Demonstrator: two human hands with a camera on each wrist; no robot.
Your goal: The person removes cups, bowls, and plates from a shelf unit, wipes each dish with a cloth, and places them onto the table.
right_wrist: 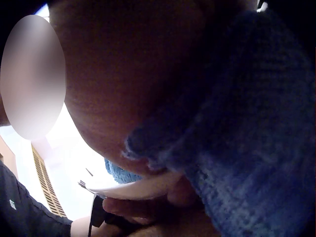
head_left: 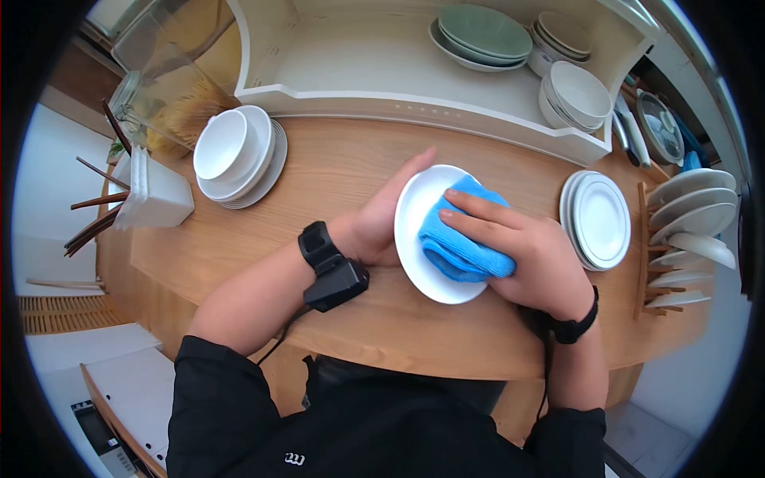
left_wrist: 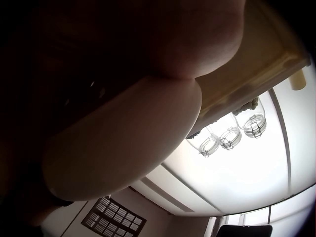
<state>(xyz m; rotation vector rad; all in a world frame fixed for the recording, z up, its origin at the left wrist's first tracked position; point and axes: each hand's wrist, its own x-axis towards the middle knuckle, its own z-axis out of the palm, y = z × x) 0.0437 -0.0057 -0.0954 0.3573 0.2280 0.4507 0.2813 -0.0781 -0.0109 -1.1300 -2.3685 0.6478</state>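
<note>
A white plate (head_left: 415,267) is held tilted above the front of the table, its inner face toward the head camera. My left hand (head_left: 381,213) grips it by the left rim, with the thumb up along the edge and the other fingers hidden behind. The left wrist view shows the plate's smooth underside (left_wrist: 128,143). In my right hand (head_left: 532,251) is a folded blue cloth (head_left: 458,248), pressed onto the plate's face with two fingers lying over it. Dark and close, the cloth (right_wrist: 252,133) fills much of the right wrist view.
White bowls on plates (head_left: 225,147) are stacked at left, beside a white chopstick holder (head_left: 159,191). Small plates (head_left: 601,221) are piled at right, near a wooden rack (head_left: 642,255) of dishes. Behind, a cream shelf (head_left: 351,60) holds green bowls (head_left: 484,33) and white bowls (head_left: 578,92).
</note>
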